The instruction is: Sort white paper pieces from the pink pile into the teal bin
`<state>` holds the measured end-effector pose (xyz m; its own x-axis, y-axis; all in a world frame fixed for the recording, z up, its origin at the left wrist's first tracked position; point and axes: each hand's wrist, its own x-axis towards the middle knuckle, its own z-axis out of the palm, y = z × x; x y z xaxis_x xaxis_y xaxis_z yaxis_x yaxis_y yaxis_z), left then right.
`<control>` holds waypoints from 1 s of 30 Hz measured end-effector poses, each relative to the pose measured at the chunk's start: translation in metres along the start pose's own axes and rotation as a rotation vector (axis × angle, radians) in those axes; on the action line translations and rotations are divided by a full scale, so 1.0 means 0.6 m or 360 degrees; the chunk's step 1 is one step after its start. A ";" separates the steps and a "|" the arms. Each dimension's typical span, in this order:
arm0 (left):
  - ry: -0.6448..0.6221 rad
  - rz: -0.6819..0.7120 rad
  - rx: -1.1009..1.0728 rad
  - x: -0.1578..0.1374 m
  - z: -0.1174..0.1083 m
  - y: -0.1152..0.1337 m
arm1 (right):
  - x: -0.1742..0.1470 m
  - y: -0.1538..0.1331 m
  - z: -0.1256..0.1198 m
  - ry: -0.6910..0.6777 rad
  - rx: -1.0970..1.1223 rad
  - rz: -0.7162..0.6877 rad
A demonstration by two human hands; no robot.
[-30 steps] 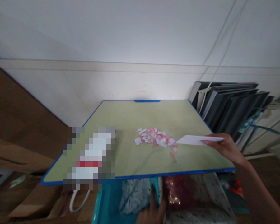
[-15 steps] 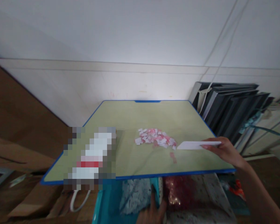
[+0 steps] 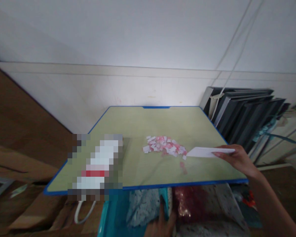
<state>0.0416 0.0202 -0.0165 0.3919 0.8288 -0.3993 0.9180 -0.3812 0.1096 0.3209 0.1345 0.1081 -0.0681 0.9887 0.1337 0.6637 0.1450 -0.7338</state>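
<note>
My right hand [image 3: 236, 159] pinches the right end of a white card [image 3: 203, 152], which looks like folded paper or thin board. It is held low over the board, and its left end meets the edge of a pile of small white and pink paper pieces [image 3: 160, 144]. Under the board's front edge, my left hand [image 3: 160, 227] grips the rim of a teal tray [image 3: 113, 210], forefinger and thumb on either side. Whitish scraps [image 3: 144, 205] fill part of that tray. The lower part of my left hand is cut off by the frame.
A pale green board [image 3: 138, 121] with a blue edge lies before the wall. A blurred-out object [image 3: 98, 164] rests on its left. Dark flat panels [image 3: 246, 112] lean at the right. Beside the tray lies shiny dark red material [image 3: 187, 204]; cardboard [image 3: 39, 210] lies lower left.
The white card has tilted slightly and its left end has edged a little left against the paper pieces. My left hand has stayed in place.
</note>
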 end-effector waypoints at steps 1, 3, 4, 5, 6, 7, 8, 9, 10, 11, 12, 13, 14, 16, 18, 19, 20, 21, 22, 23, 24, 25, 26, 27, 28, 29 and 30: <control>0.0009 -0.0001 0.0016 0.000 0.000 0.000 | 0.000 0.000 0.001 -0.0017 -0.0001 -0.0002; 0.0025 -0.0003 0.0039 -0.001 0.001 -0.001 | 0.000 0.000 0.004 -0.0043 -0.0005 -0.0016; 0.0026 -0.0003 0.0037 -0.001 0.001 -0.001 | 0.000 -0.001 0.005 -0.0066 -0.0009 -0.0027; 0.0022 -0.0007 0.0028 -0.001 0.001 -0.001 | 0.000 -0.001 0.006 -0.0089 -0.0015 -0.0041; 0.0015 -0.0013 0.0022 0.000 0.001 -0.001 | 0.000 -0.002 0.006 -0.0112 -0.0024 -0.0050; 0.0008 -0.0018 0.0019 0.000 0.001 -0.001 | 0.000 -0.003 0.006 -0.0120 -0.0033 -0.0052; 0.0004 -0.0027 0.0019 0.000 0.001 -0.001 | 0.001 -0.004 0.005 -0.0108 -0.0039 -0.0044; 0.0001 -0.0034 0.0023 0.001 0.001 0.000 | 0.001 -0.004 0.003 -0.0080 -0.0041 -0.0028; -0.0002 -0.0038 0.0028 0.001 0.002 0.000 | 0.001 -0.004 0.001 -0.0047 -0.0039 -0.0010; -0.0007 -0.0039 0.0034 0.002 0.003 0.000 | 0.000 -0.002 -0.002 -0.0027 -0.0036 0.0008; -0.0012 -0.0042 0.0041 0.002 0.005 0.000 | 0.000 0.000 -0.004 -0.0029 -0.0033 0.0025; -0.0014 -0.0044 0.0047 0.003 0.006 0.000 | -0.001 0.003 -0.007 -0.0040 -0.0033 0.0041; -0.0012 -0.0043 0.0052 0.003 0.008 0.000 | -0.003 0.007 -0.009 -0.0039 -0.0037 0.0060; -0.0004 -0.0036 0.0052 0.003 0.011 0.000 | -0.006 0.016 -0.013 0.0020 -0.0060 0.0105; 0.0001 -0.0026 0.0033 0.003 0.011 -0.001 | -0.009 0.024 -0.015 0.0105 -0.0074 0.0138; 0.0005 -0.0020 0.0025 0.003 0.010 -0.001 | -0.011 0.026 -0.016 0.0135 -0.0071 0.0139; 0.0012 -0.0017 0.0023 0.002 0.008 -0.001 | -0.013 0.027 -0.016 0.0153 -0.0060 0.0134; 0.0019 -0.0015 0.0024 0.002 0.005 -0.001 | -0.015 0.027 -0.016 0.0170 -0.0046 0.0128; 0.0020 -0.0017 0.0029 0.001 0.003 -0.001 | -0.017 0.027 -0.016 0.0191 -0.0033 0.0126; 0.0014 -0.0022 0.0040 0.001 0.001 -0.001 | -0.018 0.026 -0.016 0.0204 -0.0028 0.0128; 0.0003 -0.0030 0.0053 0.001 -0.001 0.000 | -0.018 0.025 -0.016 0.0193 -0.0034 0.0132; -0.0013 -0.0037 0.0064 0.001 -0.002 0.000 | -0.018 0.024 -0.015 0.0167 -0.0045 0.0135; -0.0025 -0.0039 0.0074 0.001 -0.002 0.000 | -0.016 0.023 -0.014 0.0141 -0.0062 0.0134; -0.0034 -0.0041 0.0080 0.002 0.000 0.001 | -0.015 0.023 -0.013 0.0115 -0.0085 0.0125; -0.0039 -0.0044 0.0083 0.003 0.002 0.001 | -0.012 0.024 -0.011 0.0115 -0.0109 0.0110; -0.0041 -0.0046 0.0083 0.004 0.004 0.001 | -0.009 0.025 -0.009 0.0151 -0.0130 0.0094; -0.0040 -0.0048 0.0079 0.005 0.007 0.001 | -0.006 0.026 -0.006 0.0207 -0.0146 0.0077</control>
<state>0.0431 0.0208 -0.0217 0.3618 0.8301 -0.4243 0.9250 -0.3764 0.0523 0.3342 0.1330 0.0989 0.0586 0.9802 0.1893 0.7294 0.0874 -0.6785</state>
